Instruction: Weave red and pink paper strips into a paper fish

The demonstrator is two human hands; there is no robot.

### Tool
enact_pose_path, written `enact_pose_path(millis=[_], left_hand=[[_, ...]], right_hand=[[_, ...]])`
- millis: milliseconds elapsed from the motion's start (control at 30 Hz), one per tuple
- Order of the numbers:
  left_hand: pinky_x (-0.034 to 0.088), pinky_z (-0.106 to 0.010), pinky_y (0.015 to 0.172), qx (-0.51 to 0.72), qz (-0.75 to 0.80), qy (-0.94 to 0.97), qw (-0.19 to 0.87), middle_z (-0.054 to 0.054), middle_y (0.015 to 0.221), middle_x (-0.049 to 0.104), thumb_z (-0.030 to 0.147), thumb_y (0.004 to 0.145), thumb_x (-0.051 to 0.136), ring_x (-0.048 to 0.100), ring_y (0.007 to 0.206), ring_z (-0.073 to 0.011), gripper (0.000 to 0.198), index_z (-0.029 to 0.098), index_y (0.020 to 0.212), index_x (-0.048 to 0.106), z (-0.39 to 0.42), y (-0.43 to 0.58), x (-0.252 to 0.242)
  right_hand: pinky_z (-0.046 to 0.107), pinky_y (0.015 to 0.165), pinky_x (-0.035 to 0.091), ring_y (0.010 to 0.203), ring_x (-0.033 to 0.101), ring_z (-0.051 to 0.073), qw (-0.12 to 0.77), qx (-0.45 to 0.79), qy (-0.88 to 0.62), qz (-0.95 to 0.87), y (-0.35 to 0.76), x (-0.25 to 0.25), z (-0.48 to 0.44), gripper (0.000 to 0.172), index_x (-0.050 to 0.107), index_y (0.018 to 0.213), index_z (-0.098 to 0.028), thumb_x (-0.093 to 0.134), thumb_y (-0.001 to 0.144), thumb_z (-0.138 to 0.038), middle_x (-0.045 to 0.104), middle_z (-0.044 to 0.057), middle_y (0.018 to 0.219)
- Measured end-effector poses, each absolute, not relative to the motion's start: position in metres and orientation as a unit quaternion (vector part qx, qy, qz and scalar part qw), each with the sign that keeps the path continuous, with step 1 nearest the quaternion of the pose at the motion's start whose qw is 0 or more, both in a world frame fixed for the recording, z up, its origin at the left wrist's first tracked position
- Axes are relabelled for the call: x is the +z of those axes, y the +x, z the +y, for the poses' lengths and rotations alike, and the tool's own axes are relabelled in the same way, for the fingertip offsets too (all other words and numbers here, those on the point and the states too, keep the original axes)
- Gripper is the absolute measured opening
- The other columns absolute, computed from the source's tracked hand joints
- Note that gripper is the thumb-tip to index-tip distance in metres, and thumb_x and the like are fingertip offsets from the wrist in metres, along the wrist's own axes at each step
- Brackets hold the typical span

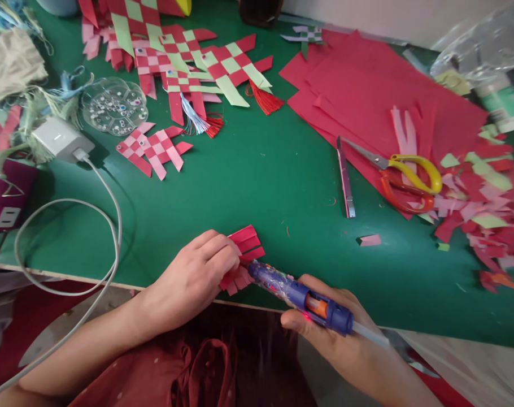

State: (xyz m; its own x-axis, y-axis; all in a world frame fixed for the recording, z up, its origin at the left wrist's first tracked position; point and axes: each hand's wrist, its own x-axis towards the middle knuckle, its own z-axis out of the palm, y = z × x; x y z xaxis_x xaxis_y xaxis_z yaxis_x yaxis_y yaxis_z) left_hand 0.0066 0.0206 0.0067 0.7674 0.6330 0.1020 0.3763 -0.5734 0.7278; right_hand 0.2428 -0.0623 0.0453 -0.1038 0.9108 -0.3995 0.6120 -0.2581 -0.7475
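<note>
My left hand [201, 271] is closed on a woven paper fish [247, 243] at the table's near edge; its red and pink strips stick out beyond my fingers, and the rest is hidden under them. In my right hand [329, 316] I hold a blue hot glue gun [301, 297], with a whitish glue stick [369, 334] poking from its back end. The gun's tip points left and reaches the paper beside my left fingertips. Whether the tip touches the paper, I cannot tell.
Finished woven paper fish [231, 65], some tasselled, lie at the back left near a clear tray of googly eyes [115, 106]. A white charger [62, 138] trails its cable leftward. Yellow-and-red scissors [416, 172], tweezers [345, 181], red paper sheets [367, 90] and paper scraps [489, 209] lie right.
</note>
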Motion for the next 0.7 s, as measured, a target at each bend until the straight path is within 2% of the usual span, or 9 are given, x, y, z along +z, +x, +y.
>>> enact_pose_path(millis=[133, 400, 567, 700], left_hand=[[0.046, -0.032, 0.077, 0.180, 0.292, 0.870, 0.354, -0.003, 0.095, 0.064, 0.004, 0.096, 0.043, 0.056, 0.089, -0.0175, 0.019, 0.019, 0.086, 0.048, 0.0212, 0.0066, 0.0081], [0.046, -0.032, 0.076, 0.176, 0.289, 0.872, 0.354, -0.004, 0.094, 0.064, 0.007, 0.098, 0.041, 0.055, 0.086, -0.0175, 0.019, 0.018, 0.084, 0.046, 0.0220, 0.0072, 0.0086], [0.047, -0.033, 0.078, 0.180, 0.292, 0.873, 0.347, -0.005, 0.094, 0.063, 0.006, 0.097, 0.042, 0.056, 0.090, -0.0183, 0.018, 0.017, 0.084, 0.047, 0.0210, 0.0061, 0.0064], [0.047, -0.030, 0.074, 0.199, 0.308, 0.869, 0.332, -0.002, 0.086, 0.063, 0.011, 0.098, 0.049, 0.056, 0.080, -0.0159, 0.009, 0.017, 0.092, 0.048, 0.0191, 0.0083, 0.0070]], right_hand=[[0.023, 0.039, 0.043, 0.043, 0.051, 0.013, 0.180, 0.454, -0.640, -0.594, 0.2430, 0.0456, -0.0627, 0.032, 0.055, 0.068, -0.028, 0.063, 0.084, -0.055, 0.056, -0.005, 0.050], [0.024, 0.041, 0.043, 0.043, 0.052, 0.013, 0.190, 0.434, -0.647, -0.598, 0.2433, 0.0419, -0.0652, 0.028, 0.062, 0.072, -0.029, 0.064, 0.083, -0.055, 0.056, -0.005, 0.050], [0.024, 0.041, 0.042, 0.046, 0.052, 0.013, 0.194, 0.469, -0.647, -0.570, 0.2444, 0.0400, -0.0669, 0.029, 0.058, 0.071, -0.027, 0.065, 0.084, -0.052, 0.057, -0.004, 0.053], [0.020, 0.041, 0.037, 0.046, 0.043, 0.010, 0.160, 0.470, -0.662, -0.561, 0.2441, 0.0433, -0.0705, 0.031, 0.050, 0.069, -0.025, 0.067, 0.083, -0.047, 0.049, -0.007, 0.053]])
